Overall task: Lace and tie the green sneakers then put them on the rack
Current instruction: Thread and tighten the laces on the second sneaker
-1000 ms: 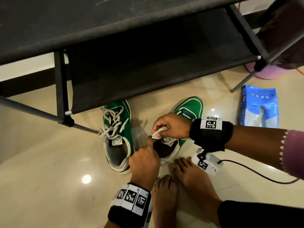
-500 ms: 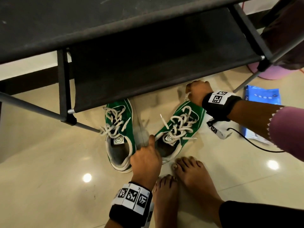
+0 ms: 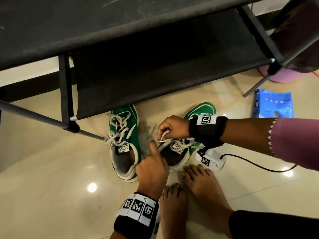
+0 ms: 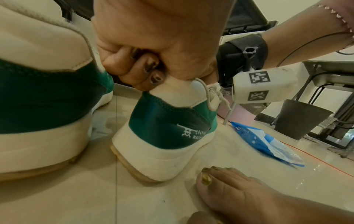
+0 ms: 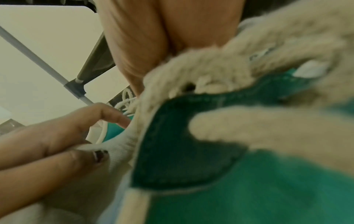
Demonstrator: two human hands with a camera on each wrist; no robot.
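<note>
Head view: right hand (image 3: 174, 126) returned to lace (image 3: 164, 135)

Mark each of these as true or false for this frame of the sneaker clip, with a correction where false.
1. Both green sneakers sit on the rack. False: both stand on the floor in front of it.
2. The right hand pinches a white lace. True.
3. The left hand grips the right-side sneaker at its collar. True.
4. The left-side sneaker has no laces. False: white laces lie loose on it.
5. A blue packet lies on the rack. False: it lies on the floor.
</note>
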